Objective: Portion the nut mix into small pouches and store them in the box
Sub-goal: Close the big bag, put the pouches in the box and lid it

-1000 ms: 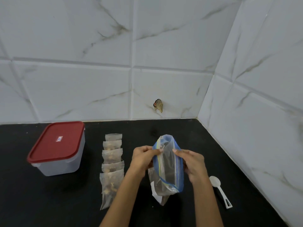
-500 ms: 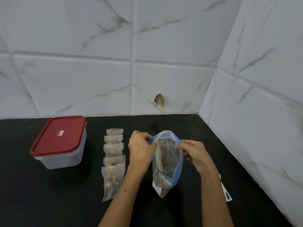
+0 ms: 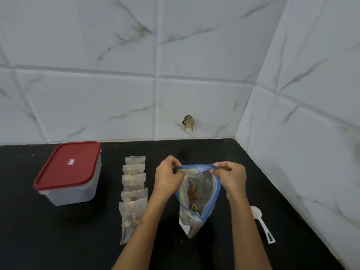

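You've got both grips pinching the bag [image 3: 198,193] rim at frame centre, left hand [image 3: 168,177] and right hand [image 3: 230,177]; bag's nearly empty and floppy, so an uneven pull could dump nuts onto the tabletop [image 3: 58,240].

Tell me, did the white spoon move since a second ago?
No. The white spoon lies on the black counter to the right of the right hand, near the side wall as before; only the camera shifted.
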The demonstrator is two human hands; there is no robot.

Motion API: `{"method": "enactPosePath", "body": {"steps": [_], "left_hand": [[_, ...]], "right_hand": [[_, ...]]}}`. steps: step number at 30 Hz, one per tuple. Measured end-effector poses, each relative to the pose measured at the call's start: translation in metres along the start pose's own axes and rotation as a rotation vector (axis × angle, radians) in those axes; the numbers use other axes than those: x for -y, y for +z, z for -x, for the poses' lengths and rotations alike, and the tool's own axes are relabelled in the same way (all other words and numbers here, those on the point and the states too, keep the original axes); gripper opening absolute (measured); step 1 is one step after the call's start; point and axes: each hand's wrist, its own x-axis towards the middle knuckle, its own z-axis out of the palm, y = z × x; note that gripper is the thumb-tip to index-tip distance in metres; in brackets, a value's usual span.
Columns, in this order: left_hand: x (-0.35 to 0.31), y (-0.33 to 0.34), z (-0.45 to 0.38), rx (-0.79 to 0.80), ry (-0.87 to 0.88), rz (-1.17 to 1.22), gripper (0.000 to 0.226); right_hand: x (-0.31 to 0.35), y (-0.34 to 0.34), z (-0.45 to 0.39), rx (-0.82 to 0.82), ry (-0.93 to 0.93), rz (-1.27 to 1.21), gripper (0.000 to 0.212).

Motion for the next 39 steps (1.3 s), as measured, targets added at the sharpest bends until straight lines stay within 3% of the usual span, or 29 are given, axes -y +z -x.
{"method": "enactPosePath", "body": {"steps": [3, 9, 13, 15, 18, 21, 23, 25, 28, 32, 37, 39], "left_hand": [[-0.003, 0.000, 0.003, 0.011, 0.049, -0.021, 0.030], [-0.014, 0.002, 0.002, -0.017, 0.062, -0.033, 0.015], [-0.019, 0.010, 0.006, -0.087, 0.169, -0.123, 0.008], [-0.021, 0.012, 0.007, -0.076, 0.178, -0.103, 0.005], [-0.018, 0.010, 0.008, -0.057, 0.128, -0.053, 0.008], [-0.015, 0.008, 0.013, -0.073, 0.029, -0.014, 0.023], [-0.014, 0.008, 0.016, -0.099, -0.046, 0.018, 0.036], [-0.012, 0.010, 0.019, -0.091, -0.120, 0.023, 0.036], [-0.005, 0.015, 0.021, -0.081, -0.147, 0.019, 0.018], [-0.005, 0.010, 0.023, -0.192, -0.073, 0.045, 0.020], [0.010, -0.003, 0.020, -0.276, -0.042, 0.075, 0.014], [0.021, -0.009, 0.015, -0.209, -0.063, 0.023, 0.039]], "right_hand": [[0.002, 0.005, 0.002, -0.093, -0.172, 0.155, 0.024], [0.015, 0.006, 0.001, 0.053, -0.145, 0.150, 0.020], [0.021, 0.014, 0.011, -0.022, -0.397, 0.262, 0.019], [0.021, 0.015, 0.015, 0.018, -0.425, 0.255, 0.020], [0.020, 0.009, 0.025, 0.052, -0.305, 0.318, 0.054], [0.014, -0.005, 0.037, 0.057, 0.016, 0.528, 0.070], [0.011, -0.011, 0.042, 0.164, 0.233, 0.537, 0.057], [0.008, -0.013, 0.045, 0.261, 0.320, 0.512, 0.032], [0.006, -0.008, 0.049, 0.181, 0.160, 0.636, 0.007], [0.003, -0.003, 0.053, -0.082, -0.091, 0.710, 0.021], [0.000, -0.016, 0.036, -0.011, -0.077, 0.588, 0.035], [-0.005, -0.022, 0.029, 0.028, -0.056, 0.570, 0.033]]}}
